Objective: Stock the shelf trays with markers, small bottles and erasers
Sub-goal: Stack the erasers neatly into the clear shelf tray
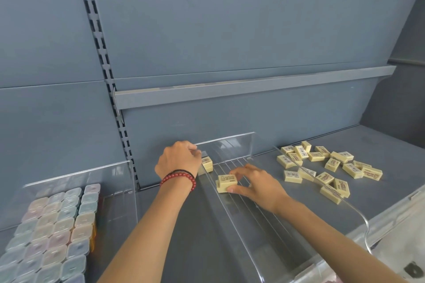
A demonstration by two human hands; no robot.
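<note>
Two stacked erasers (226,182) lie in the clear tray (230,142), long axis nine to three, pinched between thumb and fingers of the right hand (257,185), which reaches in from their four o'clock. At their eleven o'clock another eraser (207,164) stands against the left hand (178,159) (fingers curled and hidden, so its grip cannot be told). Loose erasers (322,167) wait at two o'clock, nearer the right hand.

Grey shelf (391,156), clear tray (230,145) at its middle, second clear tray (80,181) toward the left edge, loose erasers (332,164) scattered toward the right.
</note>
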